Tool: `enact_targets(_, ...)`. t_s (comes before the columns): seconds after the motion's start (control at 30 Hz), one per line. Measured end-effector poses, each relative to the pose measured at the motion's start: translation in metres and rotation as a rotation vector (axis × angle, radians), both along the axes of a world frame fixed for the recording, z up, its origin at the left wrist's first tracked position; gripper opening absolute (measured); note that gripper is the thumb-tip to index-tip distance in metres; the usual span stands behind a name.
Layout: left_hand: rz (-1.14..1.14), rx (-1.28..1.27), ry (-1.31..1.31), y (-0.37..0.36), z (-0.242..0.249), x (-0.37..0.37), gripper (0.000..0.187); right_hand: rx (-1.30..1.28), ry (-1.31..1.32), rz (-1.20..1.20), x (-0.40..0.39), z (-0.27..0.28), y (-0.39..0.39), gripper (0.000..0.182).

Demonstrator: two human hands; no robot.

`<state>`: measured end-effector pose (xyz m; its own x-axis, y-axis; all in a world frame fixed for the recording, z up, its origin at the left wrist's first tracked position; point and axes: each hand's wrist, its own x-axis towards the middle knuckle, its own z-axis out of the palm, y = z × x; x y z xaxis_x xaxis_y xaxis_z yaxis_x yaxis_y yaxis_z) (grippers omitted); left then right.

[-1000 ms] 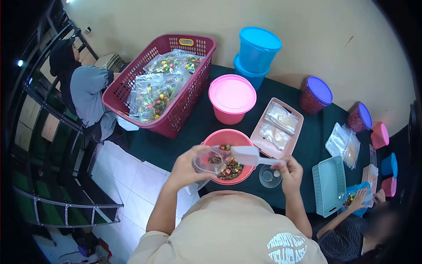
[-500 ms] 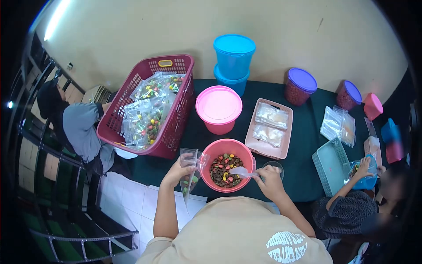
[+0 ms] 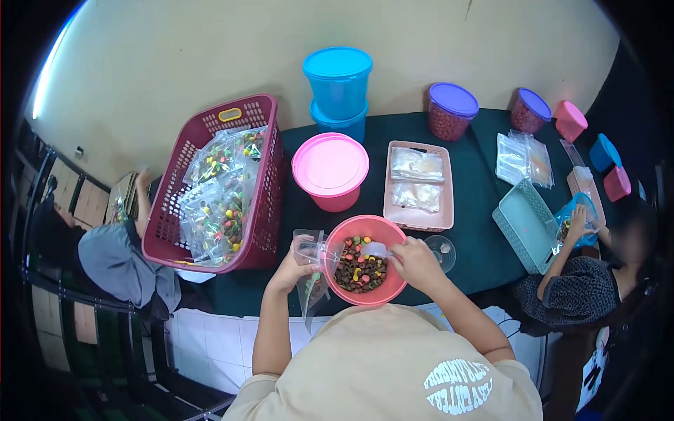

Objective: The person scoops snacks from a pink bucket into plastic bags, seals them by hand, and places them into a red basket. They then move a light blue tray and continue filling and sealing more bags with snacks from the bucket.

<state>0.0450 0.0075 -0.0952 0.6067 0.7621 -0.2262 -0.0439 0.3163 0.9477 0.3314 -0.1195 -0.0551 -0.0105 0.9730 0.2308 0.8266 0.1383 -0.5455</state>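
My left hand [image 3: 291, 270] is closed on a clear plastic bag [image 3: 312, 284] at the left rim of a pink bowl [image 3: 398, 284]. A few colored pieces show low in the bag. The bowl holds a mix of brown pieces and candies [image 3: 361, 274] in red, yellow and green. At the bowl's upper right, my right hand [image 3: 415, 263] grips the handle of a whitish plastic scoop [image 3: 375, 249]. The scoop's head is inside the bowl, over the mix; its contents are hard to make out.
A maroon basket [image 3: 270, 189] of filled bags stands left. Behind the bowl are a pink lidded tub [image 3: 330, 165], stacked blue tubs [image 3: 339, 84] and a tray of packets [image 3: 418, 223]. A small clear dish [image 3: 444, 254] lies right. People sit at left [image 3: 116, 252] and right [image 3: 579, 288].
The view has shifted. My right hand and the scoop have moved toward the bowl's far right rim. My left hand still holds the bag beside the bowl, now overlapping its rim more.
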Motion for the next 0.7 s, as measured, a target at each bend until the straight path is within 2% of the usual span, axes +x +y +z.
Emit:
enact_targets(0.17,-0.141,0.038,0.011,0.004,0.034,0.015,0.09,0.019,-0.023,0.027,-0.034,-0.032,0.019,0.013)
enact_targets(0.27,-0.17,0.104,0.042,0.01,0.033,0.021,0.092,-0.103,0.02,0.22,-0.048,-0.041,0.006,0.013)
enact_targets(0.43,-0.19,0.19,0.077,0.014,0.035,0.024,0.093,-0.23,-0.074,0.321,-0.036,-0.032,-0.02,0.015)
enact_targets(0.53,-0.198,0.199,0.085,0.012,0.036,0.027,0.094,-0.243,-0.138,0.284,-0.019,-0.024,-0.024,0.012)
enact_targets(0.6,-0.193,0.18,0.085,0.006,0.04,0.03,0.094,-0.065,-0.068,0.158,-0.008,-0.02,-0.021,0.009)
enact_targets(0.63,-0.187,0.172,0.089,0.002,0.041,0.031,0.094,-0.072,-0.064,0.166,-0.005,-0.024,-0.021,0.009)
enact_targets(0.7,-0.205,0.213,0.119,-0.003,0.045,0.035,0.09,0.062,-0.06,-0.012,0.0,-0.034,-0.016,0.009)
